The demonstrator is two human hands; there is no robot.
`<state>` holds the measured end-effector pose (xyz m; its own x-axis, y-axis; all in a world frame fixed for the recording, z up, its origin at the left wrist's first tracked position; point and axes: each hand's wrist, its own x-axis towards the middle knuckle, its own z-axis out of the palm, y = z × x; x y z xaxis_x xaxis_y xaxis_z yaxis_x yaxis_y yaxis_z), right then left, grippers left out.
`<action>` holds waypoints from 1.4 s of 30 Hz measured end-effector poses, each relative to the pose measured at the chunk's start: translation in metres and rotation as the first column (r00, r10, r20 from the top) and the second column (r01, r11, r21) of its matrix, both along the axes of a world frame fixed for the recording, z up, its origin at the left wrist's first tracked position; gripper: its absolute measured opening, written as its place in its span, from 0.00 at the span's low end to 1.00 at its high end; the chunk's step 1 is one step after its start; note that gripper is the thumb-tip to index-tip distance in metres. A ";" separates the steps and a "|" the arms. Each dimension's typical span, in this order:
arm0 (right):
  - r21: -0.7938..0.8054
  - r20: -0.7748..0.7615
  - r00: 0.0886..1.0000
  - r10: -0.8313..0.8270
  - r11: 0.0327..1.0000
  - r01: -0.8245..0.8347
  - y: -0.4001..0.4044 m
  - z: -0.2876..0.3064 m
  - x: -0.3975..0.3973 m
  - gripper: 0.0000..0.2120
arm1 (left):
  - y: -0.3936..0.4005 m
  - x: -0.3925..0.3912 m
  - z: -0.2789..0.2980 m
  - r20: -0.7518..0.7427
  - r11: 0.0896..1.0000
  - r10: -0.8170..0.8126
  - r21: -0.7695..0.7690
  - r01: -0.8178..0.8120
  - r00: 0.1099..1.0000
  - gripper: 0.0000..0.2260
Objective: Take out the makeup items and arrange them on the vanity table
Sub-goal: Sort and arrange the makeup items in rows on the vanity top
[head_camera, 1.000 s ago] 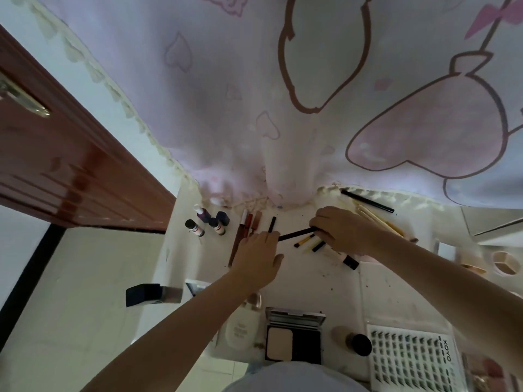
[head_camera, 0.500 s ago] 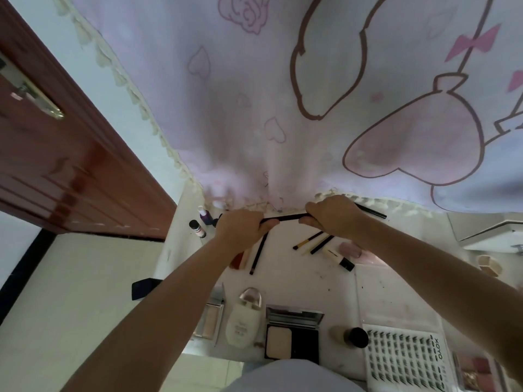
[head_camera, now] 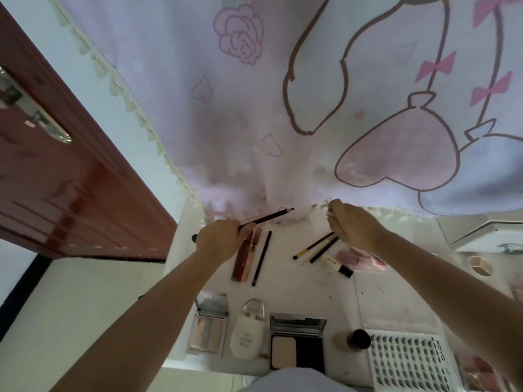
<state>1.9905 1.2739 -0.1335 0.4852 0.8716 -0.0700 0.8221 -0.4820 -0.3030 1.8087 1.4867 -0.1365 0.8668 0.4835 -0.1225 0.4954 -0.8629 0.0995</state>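
Note:
My left hand [head_camera: 223, 239] is closed around a dark makeup pencil [head_camera: 267, 217], lifted above the back of the white vanity table [head_camera: 300, 295] with its sharpened tip pointing right. A gap to the right, my right hand [head_camera: 353, 227] pinches a small pale cap [head_camera: 329, 214] at its fingertips. Under my left hand lie reddish lip tubes [head_camera: 245, 257] and a thin black pencil [head_camera: 261, 258]. Below my right hand rest gold-tipped brushes [head_camera: 314, 247] and a white tube with a black cap [head_camera: 337, 266].
Along the near edge sit a highlighter palette [head_camera: 208, 332], a white bottle [head_camera: 247, 333], an open powder compact [head_camera: 297, 346], a black-capped bottle [head_camera: 358, 339] and a lash tray [head_camera: 410, 360]. A pink curtain [head_camera: 283, 108] hangs behind the table. A brown door [head_camera: 56, 179] stands at left.
Both hands held the pencil together over the table's back. They have since pulled apart: the left keeps the pencil, its tip now bare, and the right moved right with the cap.

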 end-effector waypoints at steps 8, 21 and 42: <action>0.076 0.273 0.947 0.172 0.977 -0.200 0.025 0.000 -0.018 0.07 | -0.011 -0.008 0.001 -0.043 0.997 -0.022 0.068 0.025 0.999 0.25; 0.100 0.137 0.948 0.287 0.948 -0.301 0.038 -0.013 -0.021 0.13 | -0.019 -0.013 -0.010 -0.112 1.000 0.005 0.009 -0.004 0.994 0.25; -0.319 0.080 0.997 0.020 0.948 0.007 -0.015 -0.072 0.024 0.12 | -0.076 0.004 -0.092 -0.113 0.892 0.295 -0.323 -0.315 0.949 0.15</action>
<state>2.0150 1.2589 -0.2058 0.4951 0.8135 -0.3051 0.8410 -0.5369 -0.0669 1.8129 1.4108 -0.2280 0.6694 0.6448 -0.3689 0.7428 -0.5901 0.3164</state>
